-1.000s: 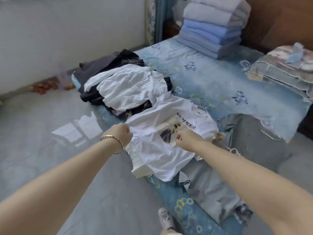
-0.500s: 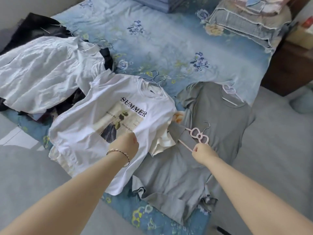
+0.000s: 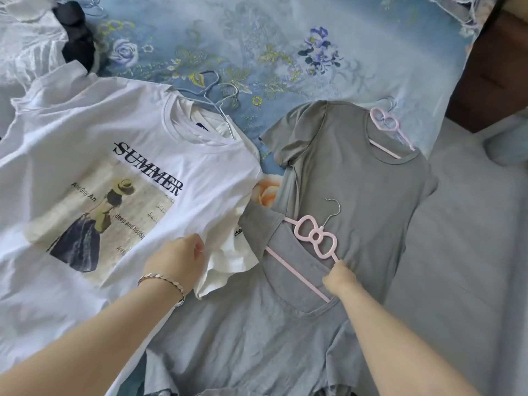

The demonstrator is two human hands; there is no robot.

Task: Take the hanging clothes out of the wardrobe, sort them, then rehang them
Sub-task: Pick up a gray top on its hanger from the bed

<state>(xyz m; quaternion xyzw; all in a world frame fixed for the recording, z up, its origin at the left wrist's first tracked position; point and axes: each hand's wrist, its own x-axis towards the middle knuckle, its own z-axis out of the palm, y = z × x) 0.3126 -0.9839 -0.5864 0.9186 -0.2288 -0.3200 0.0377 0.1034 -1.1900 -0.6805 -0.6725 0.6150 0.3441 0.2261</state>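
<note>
Clothes lie spread across the blue flowered bed (image 3: 285,38): a white SUMMER T-shirt (image 3: 94,155) to the left, and two grey tops on the right, the upper grey top (image 3: 357,181) partly under the nearer grey top (image 3: 243,324). The right hand (image 3: 338,277) has its grip pressed together around the arm of a pink bow hanger (image 3: 315,237) set in the nearer top's neckline. The left hand (image 3: 178,260), with a bracelet (image 3: 163,282) at the wrist, pinches the white shirt's sleeve edge between curled fingers. A second pink hanger (image 3: 385,122) sits in the upper top's collar
</note>
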